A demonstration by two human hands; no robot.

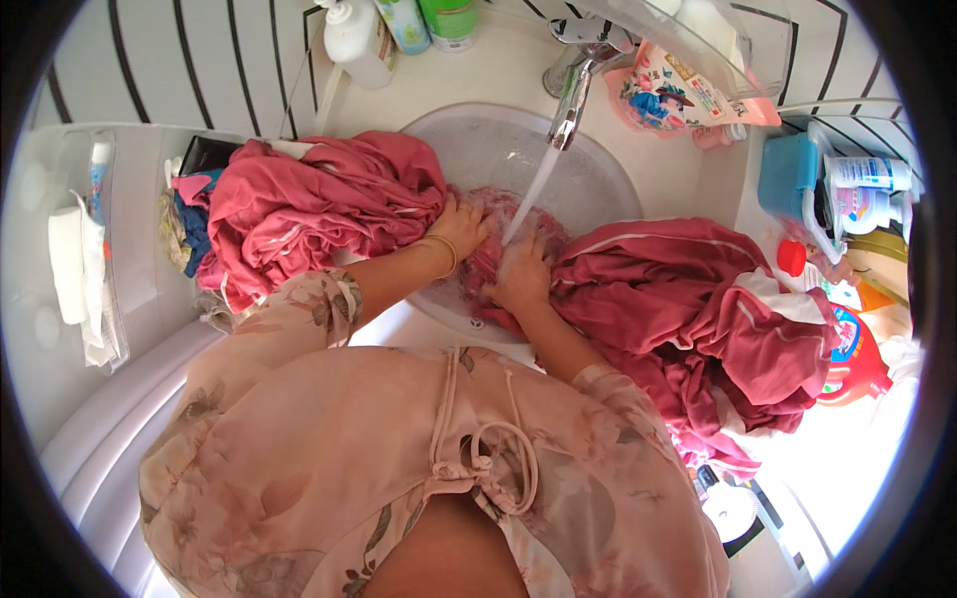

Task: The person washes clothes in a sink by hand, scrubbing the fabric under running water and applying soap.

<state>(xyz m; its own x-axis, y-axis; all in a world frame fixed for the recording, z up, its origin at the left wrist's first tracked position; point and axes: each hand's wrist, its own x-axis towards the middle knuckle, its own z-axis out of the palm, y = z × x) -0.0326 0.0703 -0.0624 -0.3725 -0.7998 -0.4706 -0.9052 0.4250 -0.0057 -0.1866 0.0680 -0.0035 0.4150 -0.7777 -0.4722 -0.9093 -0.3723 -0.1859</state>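
A large red cloth with white trim lies across the round washbasin (598, 179). One dry-looking heap of the cloth (321, 202) rests at the basin's left, another part (665, 284) hangs over its right side, and a wet part lies in the water between. My left hand (460, 224), with a gold-coloured bangle at the wrist, lies on the cloth with fingers spread, at the edge of the left heap. My right hand (523, 273) presses on the wet part, its fingertips partly hidden by water. From the chrome faucet (572, 112) a stream runs down just beside my right hand.
Behind the basin stand a white pump bottle (359, 45), a green container (450, 22) and a pink refill pouch (673, 97). A blue container (785, 176) and a red detergent bottle (860, 362) are at the right. A clear holder (112, 261) is on the left wall.
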